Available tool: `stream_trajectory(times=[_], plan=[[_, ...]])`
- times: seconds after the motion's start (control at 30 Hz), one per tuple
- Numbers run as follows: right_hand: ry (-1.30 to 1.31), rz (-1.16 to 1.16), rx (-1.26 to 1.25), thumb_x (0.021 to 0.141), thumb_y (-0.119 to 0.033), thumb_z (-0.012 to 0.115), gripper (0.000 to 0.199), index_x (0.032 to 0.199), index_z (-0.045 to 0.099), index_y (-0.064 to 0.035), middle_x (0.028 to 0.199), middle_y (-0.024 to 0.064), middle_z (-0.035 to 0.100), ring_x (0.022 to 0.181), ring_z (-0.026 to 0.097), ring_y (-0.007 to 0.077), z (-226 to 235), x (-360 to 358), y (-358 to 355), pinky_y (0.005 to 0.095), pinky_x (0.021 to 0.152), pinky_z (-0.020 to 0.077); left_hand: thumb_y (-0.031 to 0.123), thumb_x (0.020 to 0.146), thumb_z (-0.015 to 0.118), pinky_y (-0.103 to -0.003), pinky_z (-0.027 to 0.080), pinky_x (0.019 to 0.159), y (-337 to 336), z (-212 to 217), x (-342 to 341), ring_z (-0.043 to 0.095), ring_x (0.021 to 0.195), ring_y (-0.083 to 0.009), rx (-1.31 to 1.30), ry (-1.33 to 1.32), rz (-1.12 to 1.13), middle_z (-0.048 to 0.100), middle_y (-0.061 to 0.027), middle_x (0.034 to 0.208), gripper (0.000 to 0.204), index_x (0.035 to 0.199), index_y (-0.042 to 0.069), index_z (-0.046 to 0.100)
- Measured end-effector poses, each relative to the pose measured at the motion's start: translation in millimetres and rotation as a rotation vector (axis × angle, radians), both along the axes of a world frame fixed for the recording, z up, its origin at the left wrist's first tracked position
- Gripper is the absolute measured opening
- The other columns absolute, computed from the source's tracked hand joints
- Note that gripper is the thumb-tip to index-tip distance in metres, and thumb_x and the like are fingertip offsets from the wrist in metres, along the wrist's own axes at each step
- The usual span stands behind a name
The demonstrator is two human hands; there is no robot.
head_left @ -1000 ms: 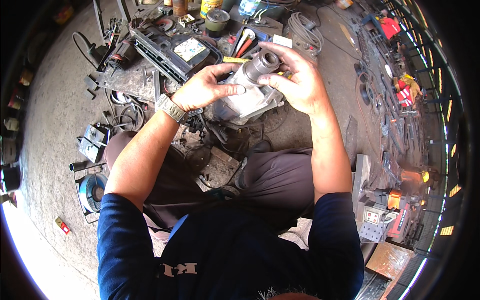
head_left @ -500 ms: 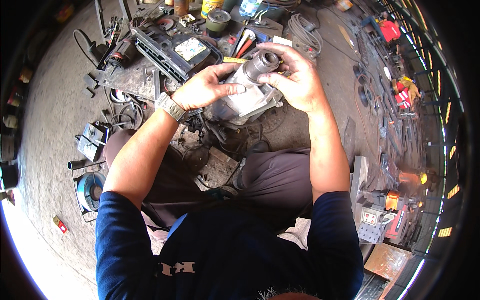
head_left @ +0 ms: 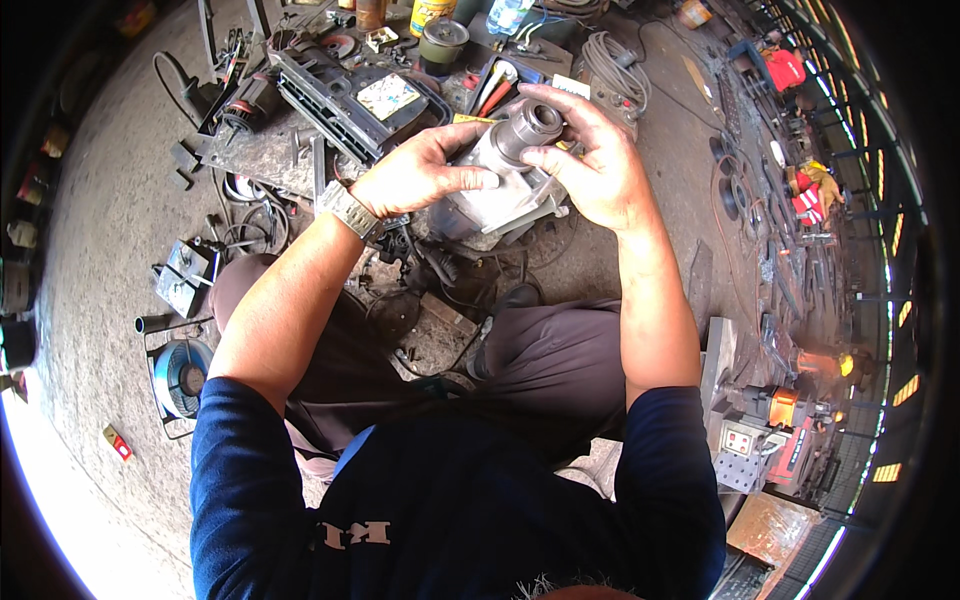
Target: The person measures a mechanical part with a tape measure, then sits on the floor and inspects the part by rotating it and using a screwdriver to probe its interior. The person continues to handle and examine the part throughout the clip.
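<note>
A grey metal housing (head_left: 490, 205) stands before me, upright and a little tilted, with a ribbed hollow metal collar (head_left: 535, 125) at its top. My right hand (head_left: 595, 165) curls round the collar, its thumb pressed on the near side and its fingers over the far side. My left hand (head_left: 420, 178) grips the housing's left side below the collar, thumb lying across the front. A metal-band watch (head_left: 350, 212) is on my left wrist. Whether the collar is a separate part or joined to the housing, I cannot tell. The fingertips behind the metal are hidden.
A black tool case (head_left: 330, 105) and a corded power tool (head_left: 245, 110) lie beyond my left hand. Farther back are a lidded pot (head_left: 443, 45) and a coiled cable (head_left: 612, 65). Wires and small parts litter the floor between my legs. A blue reel (head_left: 183, 377) stands at left.
The view has shifted slightly. Both hands keep their grip on the collar and housing, with only a slight shift of the left hand to the right.
</note>
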State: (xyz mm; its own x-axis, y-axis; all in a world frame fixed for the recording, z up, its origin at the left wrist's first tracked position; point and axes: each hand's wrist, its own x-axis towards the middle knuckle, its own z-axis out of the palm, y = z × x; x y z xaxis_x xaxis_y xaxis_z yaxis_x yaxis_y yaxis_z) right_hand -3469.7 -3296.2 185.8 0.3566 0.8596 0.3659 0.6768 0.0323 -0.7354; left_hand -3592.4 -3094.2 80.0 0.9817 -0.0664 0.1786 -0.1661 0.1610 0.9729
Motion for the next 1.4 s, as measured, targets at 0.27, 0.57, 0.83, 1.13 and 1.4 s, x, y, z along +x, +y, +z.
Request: stream_trajectory(times=[0.27,0.57,0.83,1.13,1.4], plan=[[0.063,0.008,-0.013,0.086,0.005,0.075,0.06,0.144,0.061,-0.0013,0.13,0.0108,0.07,0.123,0.064,0.0188,5,-7,0,0.0335,0.107,0.0498,0.023,0.092,0.085,-0.032,0.047,0.111,-4,3,2,0.059,0.127,-0.0147,-0.099,-0.07,0.019,0.064,-0.0075,0.141,0.073,0.153,0.003,0.051],[0.098,0.031,-0.011,0.088,0.004,0.075,0.061,0.146,0.058,-0.0001,0.135,0.0123,0.068,0.126,0.062,0.0198,1,-3,2,0.0349,0.11,0.0475,0.022,0.093,0.084,-0.033,0.048,0.11,-3,6,1,0.059,0.127,-0.0143,-0.114,-0.056,-0.001,0.065,-0.0071,0.14,0.073,0.154,0.003,0.05],[0.078,0.057,-0.038,0.091,0.002,0.073,0.061,0.149,0.054,0.002,0.141,0.0136,0.065,0.132,0.059,0.0215,-3,2,-3,0.0361,0.114,0.0443,0.021,0.098,0.078,-0.036,0.04,0.12,2,10,-1,0.052,0.139,-0.0178,-0.113,-0.018,-0.072,0.06,-0.0089,0.148,0.072,0.157,0.0,0.044],[0.085,0.058,-0.018,0.092,-0.004,0.074,0.061,0.15,0.054,0.0013,0.142,0.0135,0.064,0.132,0.059,0.0216,-1,-1,-1,0.0362,0.114,0.0439,0.016,0.099,0.075,-0.036,0.04,0.119,1,9,-2,0.055,0.136,-0.0179,-0.266,-0.027,-0.021,0.061,-0.009,0.147,0.066,0.156,0.0,0.047],[0.057,0.07,-0.028,0.096,-0.008,0.073,0.061,0.153,0.052,0.0004,0.139,0.0126,0.066,0.132,0.059,0.0211,-4,4,-4,0.0362,0.115,0.043,0.017,0.095,0.08,-0.038,0.04,0.119,-1,14,-2,0.056,0.136,-0.0186,-0.209,-0.024,-0.084,0.062,-0.0097,0.147,0.074,0.157,-0.001,0.044]])
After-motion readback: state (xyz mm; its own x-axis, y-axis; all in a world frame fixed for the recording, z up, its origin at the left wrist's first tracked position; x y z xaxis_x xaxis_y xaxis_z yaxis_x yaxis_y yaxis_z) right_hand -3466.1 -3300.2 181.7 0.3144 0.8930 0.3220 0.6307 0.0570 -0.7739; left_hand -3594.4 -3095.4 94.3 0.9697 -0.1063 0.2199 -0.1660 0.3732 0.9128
